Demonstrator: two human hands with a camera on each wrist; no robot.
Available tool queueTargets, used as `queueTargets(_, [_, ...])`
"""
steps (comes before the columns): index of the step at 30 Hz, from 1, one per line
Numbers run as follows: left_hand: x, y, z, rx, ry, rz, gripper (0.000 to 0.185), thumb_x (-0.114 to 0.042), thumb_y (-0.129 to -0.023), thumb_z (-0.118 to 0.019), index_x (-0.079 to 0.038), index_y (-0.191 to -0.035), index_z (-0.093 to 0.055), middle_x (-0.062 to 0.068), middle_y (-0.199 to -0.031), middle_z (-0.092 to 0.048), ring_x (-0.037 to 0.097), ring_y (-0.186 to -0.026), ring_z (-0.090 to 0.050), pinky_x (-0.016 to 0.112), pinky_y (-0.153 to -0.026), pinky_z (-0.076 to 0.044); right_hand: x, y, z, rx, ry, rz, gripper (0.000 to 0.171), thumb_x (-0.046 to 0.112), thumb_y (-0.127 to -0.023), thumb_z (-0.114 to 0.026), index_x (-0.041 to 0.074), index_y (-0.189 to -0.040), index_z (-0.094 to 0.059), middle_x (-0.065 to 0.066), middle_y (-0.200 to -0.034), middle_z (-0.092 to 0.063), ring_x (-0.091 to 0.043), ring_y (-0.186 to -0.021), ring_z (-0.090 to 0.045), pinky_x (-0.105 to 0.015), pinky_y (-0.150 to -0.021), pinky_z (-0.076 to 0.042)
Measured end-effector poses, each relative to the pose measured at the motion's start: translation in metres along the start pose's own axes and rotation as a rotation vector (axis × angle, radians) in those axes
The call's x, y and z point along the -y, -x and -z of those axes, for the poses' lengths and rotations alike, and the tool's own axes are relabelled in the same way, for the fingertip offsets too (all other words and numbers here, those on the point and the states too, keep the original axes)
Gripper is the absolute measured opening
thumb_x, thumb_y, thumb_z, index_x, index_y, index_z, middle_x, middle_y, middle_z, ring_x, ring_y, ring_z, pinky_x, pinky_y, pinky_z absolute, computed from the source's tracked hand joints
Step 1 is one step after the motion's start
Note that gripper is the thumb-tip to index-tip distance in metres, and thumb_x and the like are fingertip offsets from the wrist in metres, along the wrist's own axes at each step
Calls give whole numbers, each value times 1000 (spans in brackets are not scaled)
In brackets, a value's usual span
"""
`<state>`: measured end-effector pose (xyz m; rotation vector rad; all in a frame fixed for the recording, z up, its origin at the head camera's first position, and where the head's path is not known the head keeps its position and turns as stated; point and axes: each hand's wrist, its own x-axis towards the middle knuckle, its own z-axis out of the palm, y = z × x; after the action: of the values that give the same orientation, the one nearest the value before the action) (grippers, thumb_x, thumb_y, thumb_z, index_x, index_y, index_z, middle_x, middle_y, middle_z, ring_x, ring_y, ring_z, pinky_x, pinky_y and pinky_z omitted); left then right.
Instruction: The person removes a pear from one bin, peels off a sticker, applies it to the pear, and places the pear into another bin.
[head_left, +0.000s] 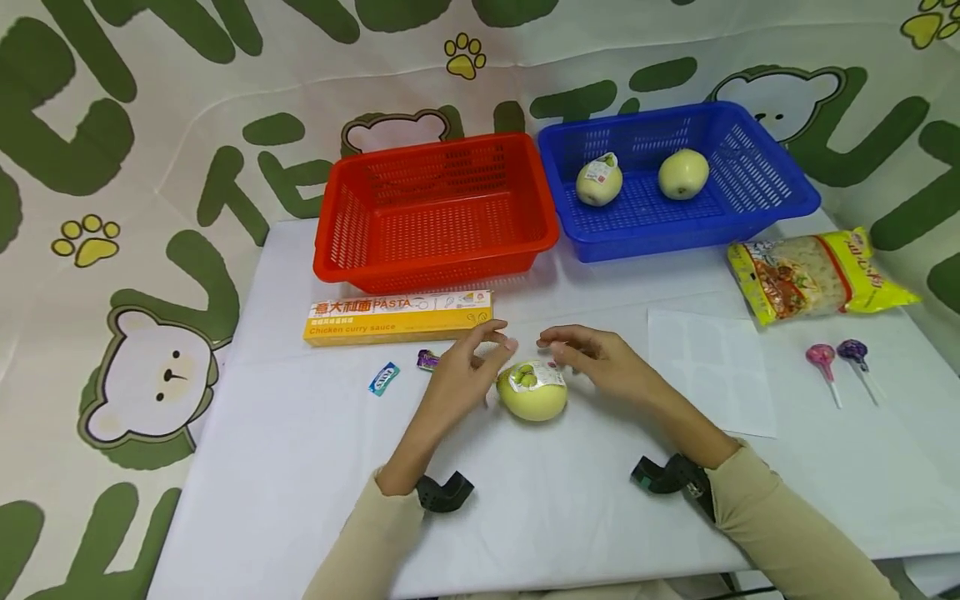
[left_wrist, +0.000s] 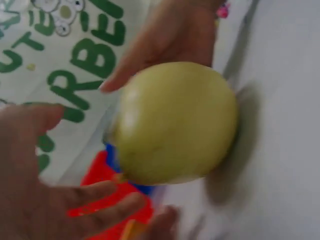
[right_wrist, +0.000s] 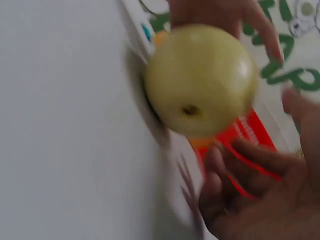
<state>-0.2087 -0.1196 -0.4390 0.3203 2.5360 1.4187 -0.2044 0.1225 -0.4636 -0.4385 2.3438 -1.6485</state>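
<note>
A pale yellow-green melon [head_left: 534, 403] with a sticker on top sits on the white table between my hands. Its bare skin shows in the left wrist view, and a small dark end spot on the melon [right_wrist: 200, 75] shows in the right wrist view. My left hand [head_left: 463, 375] is at its left side with loosely bent fingers, and a gap shows between palm and fruit. On the other side, my right hand [head_left: 606, 362] hovers near the melon, fingers bent and holding nothing. Both wrist views are blurred.
Behind the hands stand a red basket [head_left: 442, 265] and a blue basket [head_left: 682, 232] with two melons. A pasta box [head_left: 397, 321], small candy packets [head_left: 384, 378] and a white sheet [head_left: 708, 375] lie around. Rightward are a yellow food bag [head_left: 810, 275] and two lollipops [head_left: 822, 358].
</note>
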Motion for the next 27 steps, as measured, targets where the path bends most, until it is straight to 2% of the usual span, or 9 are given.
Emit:
queueTargets(3, [0, 7, 9, 169, -66, -17, 75, -57, -88, -69, -27, -151, -42, -2, -135, -54, 19, -77, -65, 36, -58, -55, -2, 3, 7, 164, 75, 83, 58, 31, -92, -74, 12, -143, -54, 1, -134, -61, -19, -111, -59, -42, -95, -49])
queueTargets(6, [5, 6, 11, 265, -28, -40, 85, -45, -83, -80, -25, -153, -38, 3, -139, -49, 19, -81, -67, 36, -62, -57, -3, 5, 7, 223, 189, 156, 72, 38, -81, -84, 18, -143, -53, 5, -132, -58, -16, -111, -56, -41, -98, -47])
queueTargets(8, [8, 4, 9, 248, 32, -57, 85, -36, -81, -84, -23, -153, -39, 5, -138, -49, 20, -86, -68, 34, -66, -58, -3, 6, 3, 190, 261, 180, 74, 43, -77, -86, 21, -140, -54, 6, -126, -58, -15, -107, -55, -39, -94, -48])
queueTargets(12, [13, -1, -2, 102, 180, -96, 76, -20, -85, -82, -15, -150, -43, 10, -138, -50, 22, -103, -67, 30, -82, -57, -5, 5, -8, -5, 335, 128, 78, 45, -73, -89, 15, -137, -55, 0, -115, -54, -15, -91, -52, -31, -76, -49])
queueTargets(14, [14, -1, -11, 40, 203, -100, 69, -19, -89, -78, -14, -149, -44, 9, -140, -51, 21, -102, -67, 29, -82, -57, -5, 4, -12, -95, 337, 79, 82, 44, -74, -89, 10, -138, -53, -5, -112, -50, -17, -85, -50, -28, -68, -47])
queueTargets(18, [13, 1, -26, 3, 157, -85, 64, -32, -96, -69, -21, -152, -40, 7, -145, -50, 19, -80, -71, 30, -65, -58, -4, 5, -12, -133, 252, 12, 87, 40, -75, -88, 7, -145, -47, -10, -119, -48, -18, -83, -53, -25, -67, -49])
queueTargets(23, [10, 1, -32, -4, 111, -112, 64, -44, -98, -63, -27, -155, -38, 9, -133, -58, 22, -56, -67, 33, -51, -53, -3, 8, 0, 1, 20, -32, 78, 33, -85, -82, 15, -149, -41, -12, -130, -52, -23, -79, -64, -28, -65, -52])
queueTargets(25, [9, 1, -33, -3, 117, -121, 63, -46, -99, -61, -27, -154, -39, 6, -137, -56, 23, -54, -65, 34, -49, -52, -3, 9, 4, 39, -91, -44, 68, 30, -91, -76, 14, -148, -42, -14, -133, -53, -28, -79, -68, -32, -67, -55])
queueTargets(27, [9, -1, -33, 6, 124, -124, 62, -47, -99, -60, -28, -154, -39, 1, -146, -49, 24, -53, -64, 34, -48, -52, -4, 7, 6, 54, -188, -57, 56, 29, -97, -68, 12, -145, -43, -20, -124, -60, -34, -77, -69, -37, -69, -57])
